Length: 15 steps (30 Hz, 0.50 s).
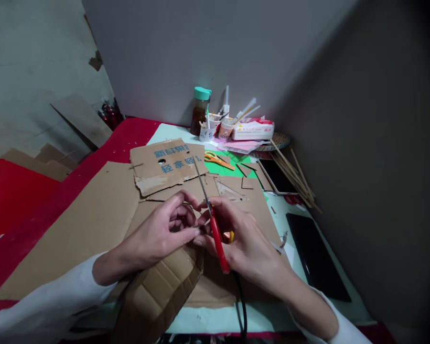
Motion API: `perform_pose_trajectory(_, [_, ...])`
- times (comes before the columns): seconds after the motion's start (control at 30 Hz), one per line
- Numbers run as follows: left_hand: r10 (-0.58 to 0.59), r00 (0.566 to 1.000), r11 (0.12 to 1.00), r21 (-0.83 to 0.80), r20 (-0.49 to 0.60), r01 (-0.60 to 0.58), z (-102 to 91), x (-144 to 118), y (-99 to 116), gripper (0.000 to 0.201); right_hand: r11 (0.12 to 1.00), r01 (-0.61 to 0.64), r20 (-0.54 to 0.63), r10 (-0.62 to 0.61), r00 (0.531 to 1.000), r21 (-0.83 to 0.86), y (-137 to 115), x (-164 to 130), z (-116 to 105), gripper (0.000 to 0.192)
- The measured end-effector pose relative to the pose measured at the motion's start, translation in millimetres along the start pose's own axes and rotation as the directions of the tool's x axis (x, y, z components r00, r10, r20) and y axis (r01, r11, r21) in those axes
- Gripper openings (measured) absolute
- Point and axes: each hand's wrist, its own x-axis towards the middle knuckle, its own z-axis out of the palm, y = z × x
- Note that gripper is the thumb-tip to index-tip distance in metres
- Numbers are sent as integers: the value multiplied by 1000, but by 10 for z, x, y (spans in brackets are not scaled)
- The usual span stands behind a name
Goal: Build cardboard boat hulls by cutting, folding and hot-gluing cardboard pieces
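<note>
The right hand is closing its grip around a red-handled tool, fingers wrapped on the handle and the thin metal tip slanting up and away over the cardboard; a black cord is trailing from the handle toward the near edge, so it is probably a heated cutter or glue pen, though I cannot tell which. The left hand is curling narrowly, fingertips pinching something small right against the tool's shaft; what is pinched is hidden between the fingers. Both hands are meeting over the middle of the work, seemingly so the left can steady the piece while the right is guiding the tip.

Beneath them a corrugated cardboard strip is bending up toward the camera, lying on a large cardboard sheet that is covering the counter. Just beyond, a printed cardboard flap is resting, with orange scissors on green paper near it. Farther back, a green-capped jar, cups of sticks and a tissue pack are standing by the wall; bamboo skewers are lying to the right.
</note>
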Motion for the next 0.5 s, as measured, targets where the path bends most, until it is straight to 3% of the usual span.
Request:
perform_pose_trajectory(0.13, [-34,999,999,-35,38,35,-25,-17,9,32,999,10,14,-9,1000,-32,29,-2,11,37])
perform_pose_trajectory(0.27, [-61,996,992,-106,61,68,-49,-30,49,37,999,-4,-51,2,999,-33,85,19,-17,39])
perform_pose_trajectory(0.5, [-45,994,995,-89,-104,36,-93,1,73,38,927,-28,-352,170,920,373,112,138,-117,44])
